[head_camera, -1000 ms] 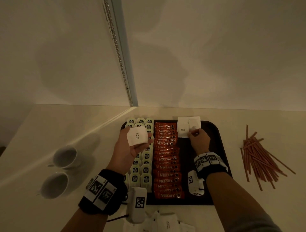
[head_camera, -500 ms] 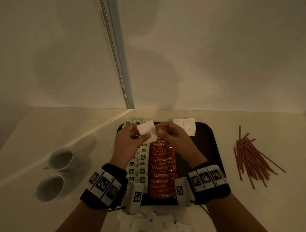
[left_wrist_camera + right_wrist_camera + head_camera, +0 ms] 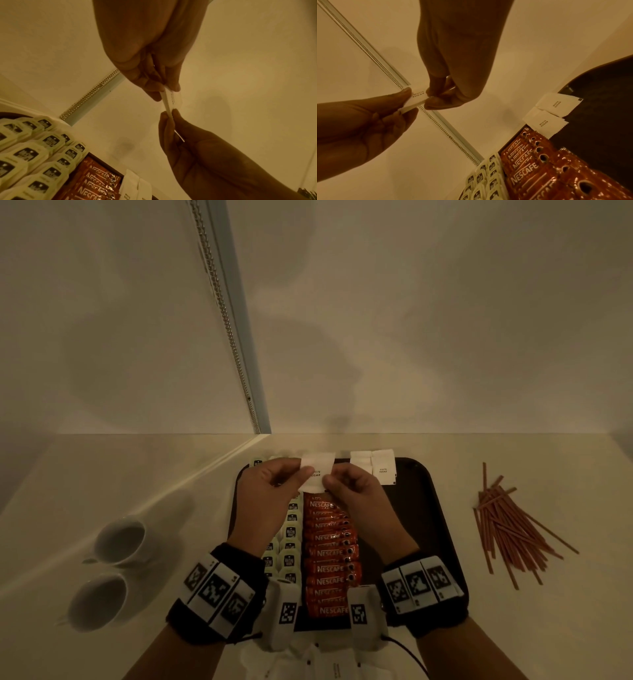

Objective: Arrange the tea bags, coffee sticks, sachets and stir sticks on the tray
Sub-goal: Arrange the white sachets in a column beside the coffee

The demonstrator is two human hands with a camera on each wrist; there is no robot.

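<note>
Sachet (image 3: 317, 470) (white sugar) held in the air above the tray's 12 o'clock end, over the top of the coffee sticks (image 3: 330, 556). L hand (image 3: 265, 501) pinches its left edge, thumb on the face; R hand (image 3: 356, 498) pinches the right/lower edge, thumb and forefinger. So both grips are closed on the same sachet. Wrist views show it edge-on and thin; whether one sachet or a small stack, can't tell.

Tray (image 3: 431, 508): tea bags (image 3: 289, 535) in rows at 9 o'clock, coffee sticks in one overlapping column down the middle, two sachets (image 3: 373, 469) lying side by side at 12–1 o'clock, tops over the far rim. Rest of the right half is bare.

Step in hand, as I read it: pass the sachet to the R hand and lay it w/ the other two. To do it well: L lets go only once R has a firm pinch; keep the print facing up, same way as the laid pair; set it down just beside or slightly overlapping them, edges lined up, not on the coffee sticks. Light touch, as paper sachets slide and would knock the pair askew.

Off tray: more sachets (image 3: 329, 662) on the desk (image 3: 548, 628) at 6 o'clock, stir sticks (image 3: 507, 522) in a loose pile at 3 o'clock, two cups (image 3: 106, 573) at 9 o'clock. Stir sticks not yet on the tray.
</note>
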